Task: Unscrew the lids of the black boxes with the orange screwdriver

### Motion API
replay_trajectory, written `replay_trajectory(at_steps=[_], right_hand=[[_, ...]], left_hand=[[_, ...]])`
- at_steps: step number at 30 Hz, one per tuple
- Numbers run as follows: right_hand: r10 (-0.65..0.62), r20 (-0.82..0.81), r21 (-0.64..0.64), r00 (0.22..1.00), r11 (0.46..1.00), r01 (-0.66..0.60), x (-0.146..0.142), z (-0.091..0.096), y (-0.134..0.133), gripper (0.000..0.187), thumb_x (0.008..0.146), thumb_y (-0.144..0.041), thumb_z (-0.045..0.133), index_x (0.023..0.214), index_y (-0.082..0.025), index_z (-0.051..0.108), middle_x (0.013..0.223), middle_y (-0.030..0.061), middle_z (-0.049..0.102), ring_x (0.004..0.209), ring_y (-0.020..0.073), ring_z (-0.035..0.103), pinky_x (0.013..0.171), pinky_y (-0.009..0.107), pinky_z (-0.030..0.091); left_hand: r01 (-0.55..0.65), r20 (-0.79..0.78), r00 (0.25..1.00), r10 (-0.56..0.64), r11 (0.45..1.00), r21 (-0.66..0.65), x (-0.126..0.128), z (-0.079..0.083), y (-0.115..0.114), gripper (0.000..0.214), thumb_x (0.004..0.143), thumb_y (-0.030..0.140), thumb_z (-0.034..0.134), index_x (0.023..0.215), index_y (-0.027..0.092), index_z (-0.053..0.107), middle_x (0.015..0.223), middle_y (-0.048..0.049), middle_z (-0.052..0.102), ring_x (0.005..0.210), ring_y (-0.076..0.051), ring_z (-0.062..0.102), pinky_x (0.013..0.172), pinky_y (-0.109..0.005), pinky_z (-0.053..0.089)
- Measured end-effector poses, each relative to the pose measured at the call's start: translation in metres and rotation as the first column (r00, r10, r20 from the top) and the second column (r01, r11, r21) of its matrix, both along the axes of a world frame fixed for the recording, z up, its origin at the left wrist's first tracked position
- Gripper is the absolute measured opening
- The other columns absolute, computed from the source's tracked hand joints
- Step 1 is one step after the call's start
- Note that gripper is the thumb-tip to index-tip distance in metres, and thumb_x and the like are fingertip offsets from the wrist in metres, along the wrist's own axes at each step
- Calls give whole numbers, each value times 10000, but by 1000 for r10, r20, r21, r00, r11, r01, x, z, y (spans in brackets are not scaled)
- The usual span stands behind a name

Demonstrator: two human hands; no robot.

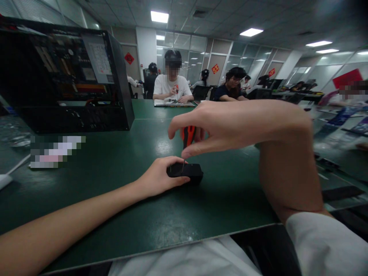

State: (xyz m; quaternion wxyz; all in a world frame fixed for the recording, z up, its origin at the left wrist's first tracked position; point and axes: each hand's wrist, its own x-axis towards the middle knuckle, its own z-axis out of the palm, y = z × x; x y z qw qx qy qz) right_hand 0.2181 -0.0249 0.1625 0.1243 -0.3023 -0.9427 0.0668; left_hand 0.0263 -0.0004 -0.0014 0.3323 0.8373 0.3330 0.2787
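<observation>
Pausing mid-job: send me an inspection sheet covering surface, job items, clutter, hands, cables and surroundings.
Surface: green tabletop, with glossy reflections.
Job items: small black device on the table; orange-and-black screwdriver, shaft pointing down at the device's top; tip contact unclear.
Clutter: open computer case at far left; pixelated item in front of it, unidentifiable.
Hands: left hand steadies the device, thumb along its near side; right hand holds the screwdriver.
Cables: white cable at the left edge.
Surroundings: co-worker seated across the table; others farther back.
</observation>
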Motion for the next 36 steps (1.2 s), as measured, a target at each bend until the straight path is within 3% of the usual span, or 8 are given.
replay_trajectory(at_steps=[5,12,15,19,22,26,32,36], right_hand=[[24,65,-12,998,1000,-23,5,3,5,102,831,-324,715,909,-260,731,766,-50,674,772,130,656,657,230,444],[-49,-130,2,990,999,50,7,0,4,171,792,-389,754,852,-230,729,662,-53,630,701,125,664,592,215,440],[-14,-63,-11,998,1000,14,3,-1,2,137,806,-343,738,897,-241,738,707,-58,652,695,110,656,598,207,436],[35,-21,-41,999,999,-36,1,1,-3,240,794,-328,751,1027,-270,736,853,-43,699,793,138,664,655,229,461],[13,-28,6,1000,1000,-13,0,-1,-3,215,799,-366,753,987,-264,743,784,-44,684,755,133,654,628,223,435],[-10,114,63,993,998,2,5,2,1,147,859,-364,677,901,-247,753,684,-49,669,631,100,611,567,219,378],[-151,333,15,931,988,155,25,15,13,272,913,-392,562,966,-214,761,725,-21,721,583,105,599,578,241,385],[-211,388,17,897,975,222,29,14,21,306,916,-410,536,964,-219,771,713,-14,719,577,120,597,606,266,407]], left_hand=[[-3,-12,1000,3,1000,16,-1,2,-2,365,806,402,763,1108,204,713,1074,-40,753,993,-261,691,887,-345,511],[6,-11,1000,-6,1000,27,-2,1,-2,366,810,405,763,1105,195,710,1045,-40,749,960,-250,691,854,-331,506],[24,-3,1000,-24,1000,10,-1,0,0,381,813,410,765,1126,199,714,1048,-36,746,960,-241,686,849,-323,498],[36,15,999,-36,999,12,0,-1,1,342,835,391,748,1117,198,722,1037,-32,741,949,-227,680,845,-313,488],[48,21,999,-48,999,-16,0,-1,1,335,847,390,736,1114,189,722,1013,-31,742,936,-226,680,827,-307,489],[52,9,999,-52,999,-4,0,2,1,334,841,393,745,1102,186,727,1012,-23,746,941,-225,674,826,-299,481],[40,-15,999,-40,998,41,0,4,0,335,836,357,749,1121,181,730,1065,-28,747,964,-216,670,848,-287,480],[37,-21,999,-36,999,33,0,4,-1,351,837,367,746,1133,179,732,1078,-34,748,966,-218,673,847,-288,489]])
